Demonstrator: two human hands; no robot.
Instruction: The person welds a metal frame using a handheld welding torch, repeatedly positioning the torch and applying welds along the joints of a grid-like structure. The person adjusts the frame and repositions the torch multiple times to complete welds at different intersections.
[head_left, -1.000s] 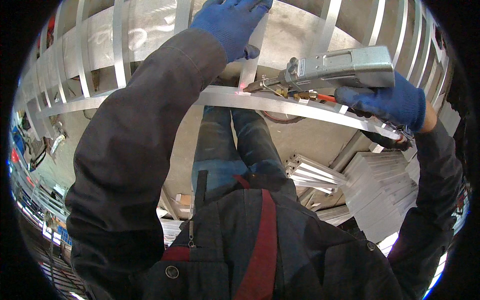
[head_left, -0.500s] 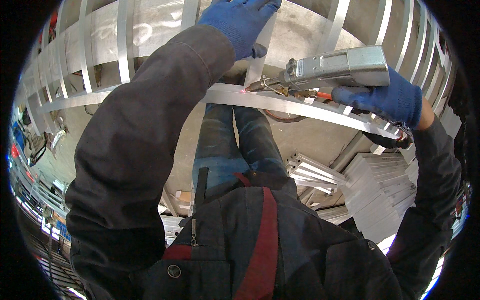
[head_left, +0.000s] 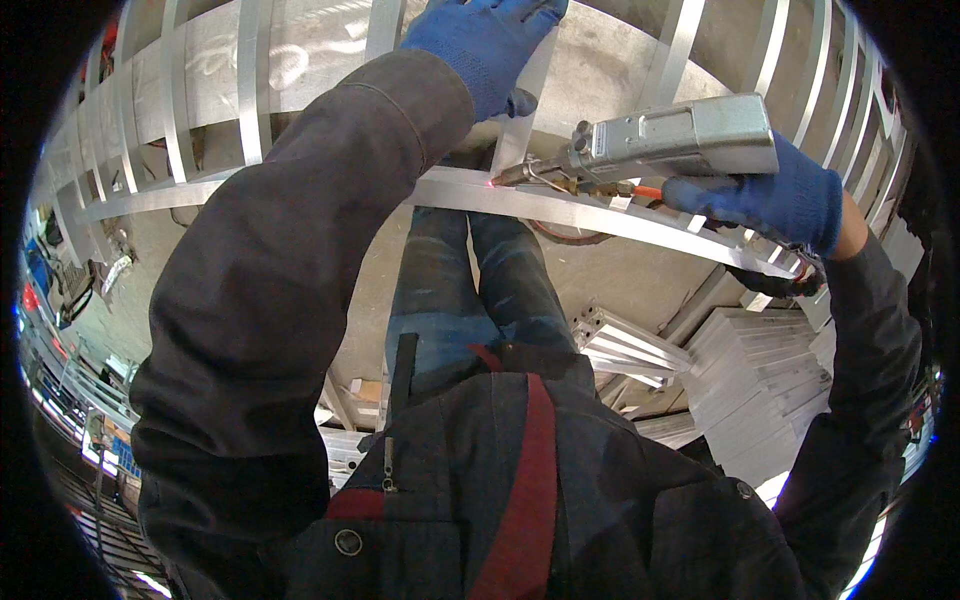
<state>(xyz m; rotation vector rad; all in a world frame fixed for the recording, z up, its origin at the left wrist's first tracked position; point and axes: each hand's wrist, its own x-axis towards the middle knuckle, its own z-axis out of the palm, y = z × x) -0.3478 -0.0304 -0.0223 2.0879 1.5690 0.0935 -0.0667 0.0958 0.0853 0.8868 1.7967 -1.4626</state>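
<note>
The gloved left hand (head_left: 485, 50), at the upper centre, lies over an upright flat bar (head_left: 513, 143), thumb apart from the fingers; the fingertips run to the upper edge, so I cannot tell whether it pinches the bar. The gloved right hand (head_left: 790, 205), right of centre, is wrapped around a grey metal tool (head_left: 680, 137) with a boxy body. Its nozzle (head_left: 522, 171) points left, the tip at a small red spot where the bar meets a pale metal rail (head_left: 570, 208).

The rail bends across the frame from the left side to the right, its right end lower. Upright bars (head_left: 252, 80) rise from it at upper left and upper right, with gaps between them; a broad pale surface (head_left: 320, 50) shows behind. Below the rail, the floor (head_left: 365, 285) shows on both sides of the person's legs (head_left: 430, 275).

The left sleeve (head_left: 265, 270) crosses in front of the rail and hides part of it. An orange hose (head_left: 648, 192) shows just below the tool. At lower right lie square tubes (head_left: 635, 345) and, just beside them, a stack of pale metal lengths (head_left: 765, 375).
</note>
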